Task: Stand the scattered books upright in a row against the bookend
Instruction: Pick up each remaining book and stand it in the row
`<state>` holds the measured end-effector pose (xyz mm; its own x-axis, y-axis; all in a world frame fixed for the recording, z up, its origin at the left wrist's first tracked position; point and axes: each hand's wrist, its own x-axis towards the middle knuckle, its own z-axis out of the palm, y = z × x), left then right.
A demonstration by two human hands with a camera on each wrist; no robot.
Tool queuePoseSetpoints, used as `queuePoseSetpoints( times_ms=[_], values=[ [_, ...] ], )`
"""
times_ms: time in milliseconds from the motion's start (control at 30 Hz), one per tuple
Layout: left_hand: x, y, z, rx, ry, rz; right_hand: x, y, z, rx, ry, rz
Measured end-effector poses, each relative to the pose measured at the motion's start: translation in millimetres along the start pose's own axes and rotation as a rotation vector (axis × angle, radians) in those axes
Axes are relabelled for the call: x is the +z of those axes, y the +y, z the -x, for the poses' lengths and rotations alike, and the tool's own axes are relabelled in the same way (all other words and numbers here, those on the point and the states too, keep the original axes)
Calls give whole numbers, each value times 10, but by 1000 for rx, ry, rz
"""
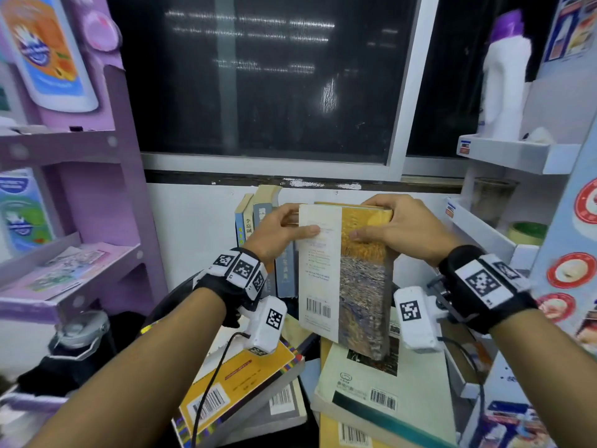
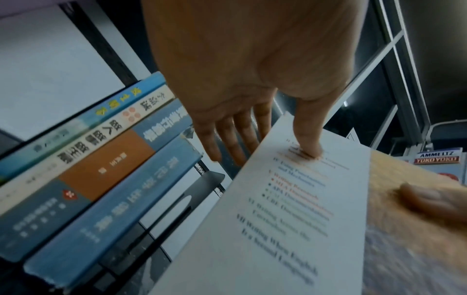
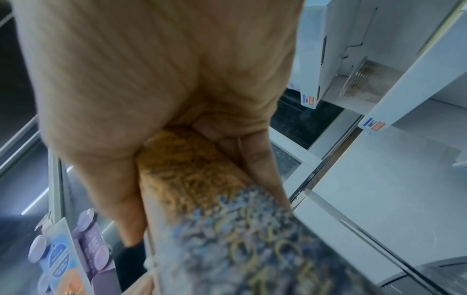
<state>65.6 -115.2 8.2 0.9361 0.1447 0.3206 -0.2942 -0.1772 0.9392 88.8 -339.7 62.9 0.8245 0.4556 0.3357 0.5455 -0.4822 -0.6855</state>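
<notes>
Books: a painted-cover book (image 1: 347, 279) is held upright in the air, back cover toward the person, just right of the standing row (image 1: 258, 227).
Purple shelf unit (image 1: 80, 195): well to the left of the left-hand fingers.
White shelf unit (image 1: 517, 153): to the right of the right-hand fingers, carrying a white bottle (image 1: 505, 82) with a purple cap.
Standing row: several upright blue-spined books just left of the left-hand fingers, against the white wall.
Scattered books: a yellow book (image 1: 239, 383) and a pale green book (image 1: 381, 392) lie flat below both hands, overlapping others.
Bookend (image 2: 202, 191): a grey metal plate in the left wrist view, between the row and the held book, just below the left-hand fingers.
Left hand (image 1: 274, 231): thumb pressed on the white strip of the cover, fingers (image 2: 227, 135) straight behind the book's left edge, pinching it.
Right hand (image 1: 400, 224): thumb on the yellow part of the cover, fingers (image 3: 252, 159) curled over the top right corner and spine, gripping it.
</notes>
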Motion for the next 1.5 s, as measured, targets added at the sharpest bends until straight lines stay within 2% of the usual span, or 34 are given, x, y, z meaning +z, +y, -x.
queuePoseSetpoints(
  times_ms=[167,267,400,567,667,833,1200,1500],
  values=[
    [-161,-84,-110,124,329,-333,106,-65,-141,-16,162,2],
    [-264,-117,-212,182,426,-603,145,-114,-246,-37,240,67],
    [-360,-181,-405,218,422,-873,189,-132,-392,-39,298,112],
    [-373,-325,-625,184,241,-1263,207,-133,-512,-31,303,85],
    [-378,-437,-710,186,251,-1307,211,-133,-576,-47,300,82],
    [-383,-586,-745,292,341,-1298,218,-130,-676,-73,296,106],
    [-536,-610,-703,284,314,-1293,264,-237,-858,-67,361,135],
    [-531,-613,-687,275,314,-1286,234,-292,-959,5,393,134]
  ],
)
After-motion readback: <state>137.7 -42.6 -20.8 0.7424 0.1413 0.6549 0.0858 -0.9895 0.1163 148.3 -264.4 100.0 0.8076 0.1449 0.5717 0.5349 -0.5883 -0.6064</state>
